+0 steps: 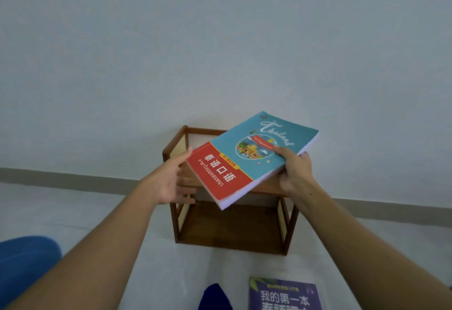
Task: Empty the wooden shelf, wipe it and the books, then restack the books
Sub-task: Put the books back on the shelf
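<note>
A small wooden shelf point(234, 229) with two levels stands on the floor against the wall. Above its top level I hold a teal and red book point(247, 158) flat, cover up. My right hand point(296, 170) grips the book's right edge, thumb on the cover. My left hand point(171, 177) is at the book's left edge with straight fingers, which reach under or beside the red corner. The shelf's lower level holds nothing. A purple book point(285, 295) lies on the floor near me.
The pale wall rises right behind the shelf, with a grey skirting strip point(73, 180) along the floor. A blue cloth point(215, 297) lies on the floor left of the purple book. My blue-clad knee point(27, 265) is at the lower left.
</note>
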`<state>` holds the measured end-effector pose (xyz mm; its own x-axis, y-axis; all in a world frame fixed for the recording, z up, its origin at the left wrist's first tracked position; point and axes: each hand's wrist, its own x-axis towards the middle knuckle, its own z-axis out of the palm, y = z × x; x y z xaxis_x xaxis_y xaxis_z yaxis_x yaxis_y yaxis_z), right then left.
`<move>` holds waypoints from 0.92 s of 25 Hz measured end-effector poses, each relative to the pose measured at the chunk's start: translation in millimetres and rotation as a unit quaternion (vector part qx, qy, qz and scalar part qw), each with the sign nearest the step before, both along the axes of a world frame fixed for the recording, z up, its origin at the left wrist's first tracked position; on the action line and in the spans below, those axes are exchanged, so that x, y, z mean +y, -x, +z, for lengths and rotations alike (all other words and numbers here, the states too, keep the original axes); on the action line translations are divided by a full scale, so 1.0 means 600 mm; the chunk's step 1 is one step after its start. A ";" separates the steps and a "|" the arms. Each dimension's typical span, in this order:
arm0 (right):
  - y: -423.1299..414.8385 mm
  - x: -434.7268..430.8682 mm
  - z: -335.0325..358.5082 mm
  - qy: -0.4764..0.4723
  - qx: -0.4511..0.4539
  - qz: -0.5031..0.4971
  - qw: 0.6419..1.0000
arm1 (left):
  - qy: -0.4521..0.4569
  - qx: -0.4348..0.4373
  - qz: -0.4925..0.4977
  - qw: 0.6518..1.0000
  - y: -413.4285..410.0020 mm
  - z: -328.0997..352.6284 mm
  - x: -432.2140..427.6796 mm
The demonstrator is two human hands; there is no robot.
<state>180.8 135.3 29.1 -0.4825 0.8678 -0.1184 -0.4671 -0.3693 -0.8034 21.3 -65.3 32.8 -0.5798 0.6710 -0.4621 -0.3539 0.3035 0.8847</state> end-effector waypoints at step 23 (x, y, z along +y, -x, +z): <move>0.212 0.004 -0.135 0.221 -0.053 -0.139 0.964 | -0.212 -0.214 0.310 0.902 0.078 -0.122 0.158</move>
